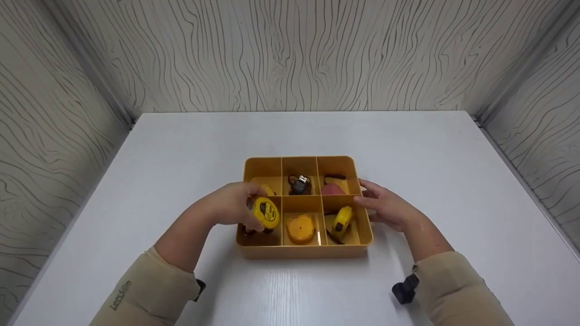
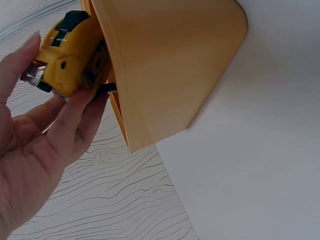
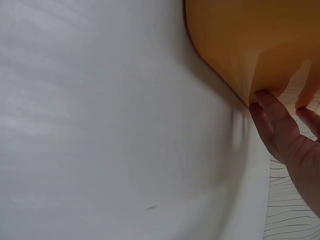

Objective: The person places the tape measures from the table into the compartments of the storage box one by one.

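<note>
My left hand [image 1: 231, 203] grips a yellow tape measure [image 1: 267, 213] with a black label, at the front-left compartment of a tan divided box [image 1: 308, 252]. In the left wrist view the tape measure [image 2: 75, 62] sits between thumb and fingers, its metal end toward the palm, beside the box wall. My right hand [image 1: 385, 206] rests against the box's right side, thumb tip at the rim. The right wrist view has its fairly straight fingers [image 3: 277, 117] touching the outer wall. An orange round tape measure [image 1: 300, 228] lies in the front-middle compartment, a yellow tape measure [image 1: 343, 220] in the front-right one.
Behind, the middle compartment holds a black item with a silver end [image 1: 300, 184]. The back-right one has a red item [image 1: 333, 189] and a dark strap [image 1: 335, 176]. Back left, a yellow item [image 1: 268, 189] is partly hidden. Wood-grain panels [image 1: 290, 59] border the white table [image 1: 290, 136].
</note>
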`<action>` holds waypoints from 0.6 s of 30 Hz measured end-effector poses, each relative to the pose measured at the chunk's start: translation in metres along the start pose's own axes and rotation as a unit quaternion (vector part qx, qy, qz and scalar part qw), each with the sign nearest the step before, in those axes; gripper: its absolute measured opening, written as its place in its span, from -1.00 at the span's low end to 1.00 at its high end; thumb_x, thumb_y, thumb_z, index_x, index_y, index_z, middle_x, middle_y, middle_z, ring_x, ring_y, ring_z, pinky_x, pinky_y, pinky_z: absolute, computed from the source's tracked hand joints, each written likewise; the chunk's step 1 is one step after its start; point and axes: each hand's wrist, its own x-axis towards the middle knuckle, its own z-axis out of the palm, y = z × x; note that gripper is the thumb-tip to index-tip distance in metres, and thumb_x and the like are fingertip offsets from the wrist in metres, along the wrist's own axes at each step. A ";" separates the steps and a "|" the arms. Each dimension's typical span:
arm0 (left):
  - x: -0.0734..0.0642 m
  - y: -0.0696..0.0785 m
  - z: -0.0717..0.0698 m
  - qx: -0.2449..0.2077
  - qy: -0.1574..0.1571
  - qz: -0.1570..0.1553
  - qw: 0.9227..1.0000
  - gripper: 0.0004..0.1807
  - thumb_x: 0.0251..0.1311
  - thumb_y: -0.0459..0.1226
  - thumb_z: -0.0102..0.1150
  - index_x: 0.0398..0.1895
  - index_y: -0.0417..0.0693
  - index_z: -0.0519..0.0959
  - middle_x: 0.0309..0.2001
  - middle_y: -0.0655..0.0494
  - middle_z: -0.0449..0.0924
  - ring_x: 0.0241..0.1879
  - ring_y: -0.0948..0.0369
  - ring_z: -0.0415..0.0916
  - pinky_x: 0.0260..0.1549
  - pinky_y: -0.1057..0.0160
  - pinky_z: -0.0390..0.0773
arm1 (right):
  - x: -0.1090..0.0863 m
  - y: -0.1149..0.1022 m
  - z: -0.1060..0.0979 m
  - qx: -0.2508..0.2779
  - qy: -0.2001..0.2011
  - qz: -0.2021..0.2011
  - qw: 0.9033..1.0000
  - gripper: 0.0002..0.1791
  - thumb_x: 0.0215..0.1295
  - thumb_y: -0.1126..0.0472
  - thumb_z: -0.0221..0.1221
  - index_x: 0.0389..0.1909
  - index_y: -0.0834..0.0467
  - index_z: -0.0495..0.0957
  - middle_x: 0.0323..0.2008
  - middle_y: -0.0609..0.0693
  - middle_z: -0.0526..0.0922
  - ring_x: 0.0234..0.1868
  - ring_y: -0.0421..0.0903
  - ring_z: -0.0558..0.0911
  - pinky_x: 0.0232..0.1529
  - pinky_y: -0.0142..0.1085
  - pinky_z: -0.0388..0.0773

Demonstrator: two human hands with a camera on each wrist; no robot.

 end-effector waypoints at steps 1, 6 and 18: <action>0.000 0.000 0.000 0.003 -0.002 -0.001 1.000 -0.32 -0.32 -0.26 0.52 0.02 0.07 0.49 -0.21 0.17 0.48 -0.22 0.19 0.45 -0.16 0.22 0.54 | 0.000 0.000 0.000 0.000 0.000 0.000 1.000 -0.19 0.17 -0.03 0.18 0.40 -0.16 0.00 0.32 0.14 0.16 0.26 0.12 0.29 0.08 0.02 0.40; 0.001 -0.001 0.003 0.017 -0.011 -0.008 1.000 -0.30 -0.32 -0.24 0.52 0.05 0.05 0.47 -0.22 0.17 0.49 -0.23 0.20 0.46 -0.14 0.20 0.53 | 0.000 0.001 -0.001 -0.003 0.000 -0.001 1.000 -0.18 0.16 -0.05 0.18 0.40 -0.16 0.00 0.31 0.15 0.16 0.25 0.12 0.30 0.08 0.02 0.40; 0.000 -0.002 0.001 0.047 0.009 0.004 0.999 -0.42 -0.12 -0.34 0.36 0.08 -0.08 0.48 -0.03 0.06 0.50 -0.03 0.15 0.43 -0.02 0.11 0.47 | -0.001 0.000 0.000 -0.009 0.002 0.001 1.000 -0.15 0.13 -0.08 0.19 0.40 -0.15 -0.01 0.33 0.13 0.14 0.27 0.13 0.28 0.09 0.03 0.39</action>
